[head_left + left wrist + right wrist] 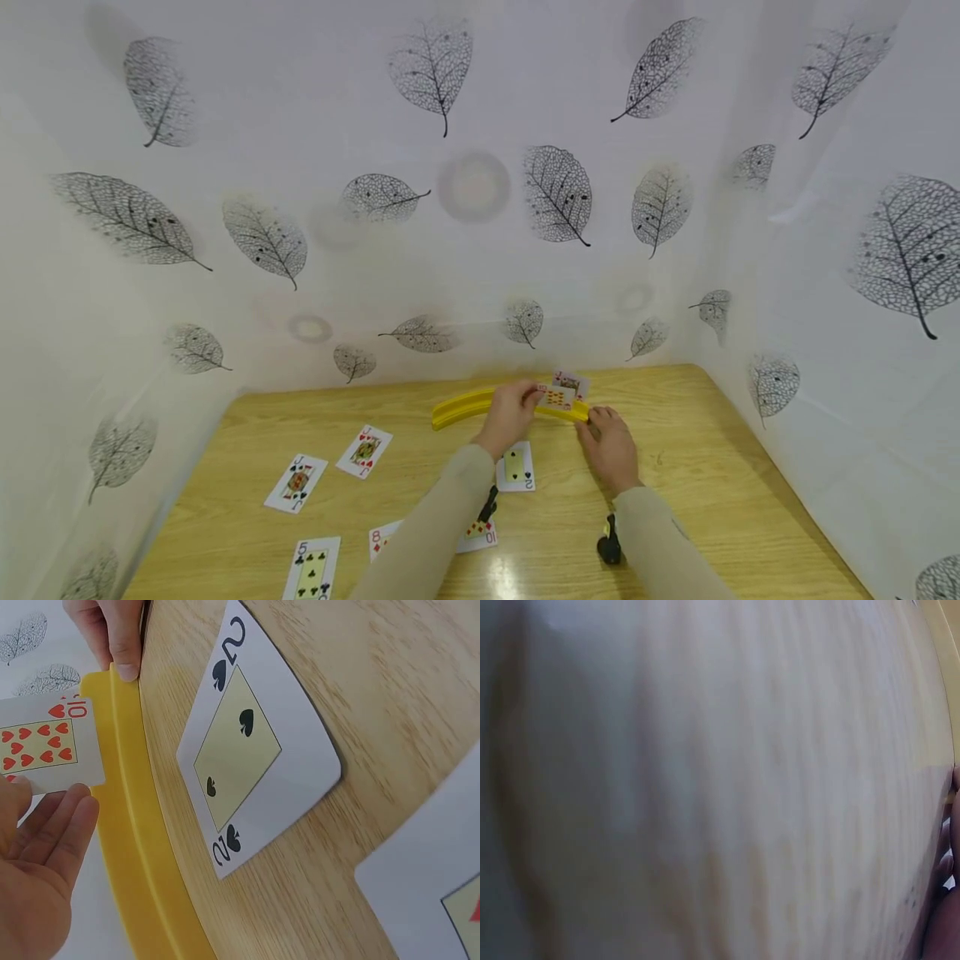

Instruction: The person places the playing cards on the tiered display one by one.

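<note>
A curved yellow card holder (457, 408) stands near the back of the table. My left hand (512, 414) pinches a ten of hearts (45, 739) just above the holder's groove, with the card's lower edge at the holder. Behind that card, a jack (572, 382) stands upright towards the holder's right end. My right hand (611, 450) grips this right end, thumb in front and fingers behind in the left wrist view. Only a sliver of the right hand (949, 900) enters the right wrist view.
A two of spades (515, 467) lies in front of the holder. To the left are two jacks (296, 483) (364, 452) and a five of clubs (311, 571). My left sleeve partly covers an eight (381, 537) and a ten of diamonds (480, 537). Leaf-patterned white curtains (480, 275) surround the table.
</note>
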A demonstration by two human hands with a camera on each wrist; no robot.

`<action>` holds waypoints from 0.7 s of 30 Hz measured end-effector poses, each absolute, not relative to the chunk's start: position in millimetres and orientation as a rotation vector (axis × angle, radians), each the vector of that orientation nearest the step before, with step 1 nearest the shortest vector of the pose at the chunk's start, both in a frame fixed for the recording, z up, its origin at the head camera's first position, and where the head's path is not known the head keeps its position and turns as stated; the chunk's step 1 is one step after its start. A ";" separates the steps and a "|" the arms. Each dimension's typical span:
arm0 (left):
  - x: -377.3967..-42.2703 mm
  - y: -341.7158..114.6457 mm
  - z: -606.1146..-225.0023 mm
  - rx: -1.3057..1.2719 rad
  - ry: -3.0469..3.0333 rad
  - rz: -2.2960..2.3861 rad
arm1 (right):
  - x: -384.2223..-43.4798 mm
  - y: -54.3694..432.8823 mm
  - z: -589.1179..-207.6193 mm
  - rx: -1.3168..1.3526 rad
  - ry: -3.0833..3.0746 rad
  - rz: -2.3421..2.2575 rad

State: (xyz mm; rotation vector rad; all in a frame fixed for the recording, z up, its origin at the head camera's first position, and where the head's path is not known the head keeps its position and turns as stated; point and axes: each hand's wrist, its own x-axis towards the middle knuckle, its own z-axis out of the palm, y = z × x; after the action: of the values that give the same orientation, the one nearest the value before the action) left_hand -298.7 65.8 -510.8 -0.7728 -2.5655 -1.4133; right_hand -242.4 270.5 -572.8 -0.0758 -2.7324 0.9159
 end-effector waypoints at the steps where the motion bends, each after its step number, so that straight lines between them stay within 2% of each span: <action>1: -298.9 67.3 -510.9 -0.771 -2.569 -1.411 | -242.5 270.4 -572.9 -0.082 -2.734 0.917; 21: -305.6 84.1 -520.3 -0.793 -2.590 -1.333 | -243.6 270.2 -572.7 -0.101 -2.742 0.878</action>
State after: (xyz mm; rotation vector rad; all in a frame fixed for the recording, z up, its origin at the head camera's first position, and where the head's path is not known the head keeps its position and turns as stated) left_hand -305.6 84.1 -520.3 -0.7927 -2.5904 -1.3333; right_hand -243.6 270.2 -572.7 -0.1008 -2.7415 0.8782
